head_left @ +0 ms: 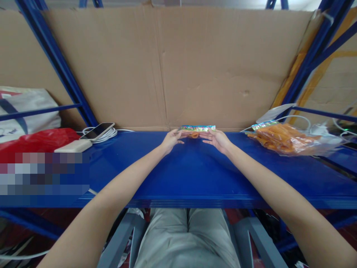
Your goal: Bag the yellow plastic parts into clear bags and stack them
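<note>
Both my arms reach forward over a blue metal shelf. At the far edge, against the cardboard backing, my left hand and my right hand hold a small snack packet between them. The packet has a shiny multicoloured top strip and orange contents below it. Each hand's fingers pinch one end of the packet, which sits just above the shelf surface.
A clear bag of orange snack packets lies on the shelf at the right, near white cables. At the left are a phone on a coiled white cable, a white power bank and a red bag. Cardboard backs the shelf.
</note>
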A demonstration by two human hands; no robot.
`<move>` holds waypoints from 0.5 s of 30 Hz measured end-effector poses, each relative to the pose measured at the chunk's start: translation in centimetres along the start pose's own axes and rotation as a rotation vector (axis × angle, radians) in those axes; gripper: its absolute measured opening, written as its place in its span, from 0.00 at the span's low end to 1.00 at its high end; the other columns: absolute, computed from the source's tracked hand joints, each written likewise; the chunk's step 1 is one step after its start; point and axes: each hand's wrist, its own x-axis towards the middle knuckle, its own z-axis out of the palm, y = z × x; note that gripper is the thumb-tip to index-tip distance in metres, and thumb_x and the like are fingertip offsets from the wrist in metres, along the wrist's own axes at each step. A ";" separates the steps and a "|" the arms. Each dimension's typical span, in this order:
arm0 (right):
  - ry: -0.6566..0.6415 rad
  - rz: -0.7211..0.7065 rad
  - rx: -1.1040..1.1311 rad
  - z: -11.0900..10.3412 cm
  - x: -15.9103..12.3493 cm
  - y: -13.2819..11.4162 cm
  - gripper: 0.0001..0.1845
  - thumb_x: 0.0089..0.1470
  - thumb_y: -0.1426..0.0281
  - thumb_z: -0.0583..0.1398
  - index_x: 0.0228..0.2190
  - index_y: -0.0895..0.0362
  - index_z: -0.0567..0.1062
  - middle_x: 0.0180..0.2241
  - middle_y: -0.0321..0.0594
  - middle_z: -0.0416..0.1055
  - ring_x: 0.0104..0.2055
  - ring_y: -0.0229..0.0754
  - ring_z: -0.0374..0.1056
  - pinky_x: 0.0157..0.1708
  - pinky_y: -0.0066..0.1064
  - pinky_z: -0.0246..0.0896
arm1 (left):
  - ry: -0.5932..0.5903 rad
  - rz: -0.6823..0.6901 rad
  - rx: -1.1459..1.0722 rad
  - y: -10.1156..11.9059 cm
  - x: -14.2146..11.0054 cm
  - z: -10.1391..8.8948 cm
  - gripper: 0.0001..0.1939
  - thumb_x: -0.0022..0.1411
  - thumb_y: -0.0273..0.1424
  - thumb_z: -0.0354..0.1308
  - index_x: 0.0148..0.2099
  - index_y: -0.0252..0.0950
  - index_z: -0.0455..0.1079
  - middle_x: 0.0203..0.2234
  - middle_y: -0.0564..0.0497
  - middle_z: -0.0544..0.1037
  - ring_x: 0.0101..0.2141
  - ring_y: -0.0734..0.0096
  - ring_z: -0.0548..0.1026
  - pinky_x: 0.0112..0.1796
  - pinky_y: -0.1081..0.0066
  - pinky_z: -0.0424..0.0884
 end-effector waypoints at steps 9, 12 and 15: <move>-0.049 0.009 -0.091 -0.8 -0.1 0.4 0.03 0.59 0.71 0.59 0.36 0.56 0.74 0.43 0.46 0.79 0.41 0.41 0.76 0.46 0.37 0.68 | 0.007 -0.196 0.196 -0.8 -0.2 0.0 0.20 0.59 0.27 0.64 0.54 0.32 0.70 0.28 0.45 0.82 0.18 0.74 0.76 0.19 0.78 0.67; -0.066 -0.006 -0.122 -0.8 0.0 0.9 0.07 0.54 0.76 0.62 0.37 0.55 0.74 0.41 0.43 0.79 0.37 0.39 0.76 0.43 0.35 0.70 | 0.047 -0.182 0.236 -0.8 -0.3 0.1 0.14 0.62 0.29 0.61 0.50 0.31 0.73 0.26 0.46 0.81 0.16 0.76 0.74 0.17 0.79 0.65; -0.053 -0.003 -0.134 -0.8 0.3 1.1 0.04 0.57 0.76 0.59 0.33 0.57 0.74 0.37 0.45 0.80 0.31 0.37 0.75 0.41 0.33 0.70 | 0.045 -0.127 0.210 -0.4 -0.3 0.1 0.12 0.60 0.30 0.63 0.45 0.30 0.74 0.24 0.47 0.81 0.17 0.76 0.74 0.19 0.79 0.66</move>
